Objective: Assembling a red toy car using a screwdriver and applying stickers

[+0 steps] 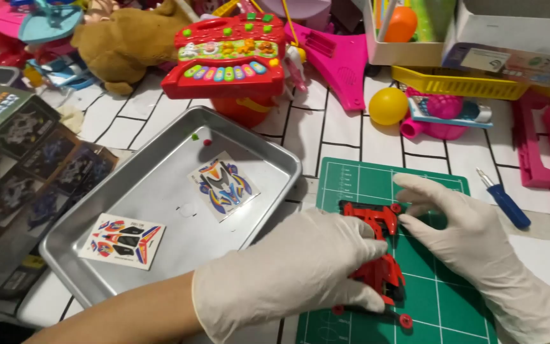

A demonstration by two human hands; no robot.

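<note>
two gloved hands over a green mat (364, 185), both in thin white latex, slightly wrinkled. left hand (294, 274) lies curled over a red plastic car body (377, 248), fingers wrapped on its lower end, grasping it. right hand (472, 242) comes from the right; its fingertips (408, 210) pinch the body's upper end near a small red wheel. car body sits on the mat, angular, glossy, with black parts showing at the edges. two more small red wheels on a thin axle (377, 313) lie on the mat just below the left hand.

mat: rubbery, printed with a pale grid, lying on a white table (345, 134) with dark tile-like lines.

one metal tray (160, 185) left of the mat, shallow, dull silver, rounded corners. two sticker sheets, flat and glossy, multicoloured: one in the tray (223, 186), one (121, 241) resting across its near rim. two tiny beads (200, 139) in the tray, one green, one red.

one blue-handled tool (504, 200) right of the mat. one dark printed box (14, 159) at far left. one red toy keyboard (227, 54), one yellow ball (388, 106), one brown plush (125, 41), one yellow basket (459, 84) at the back.
</note>
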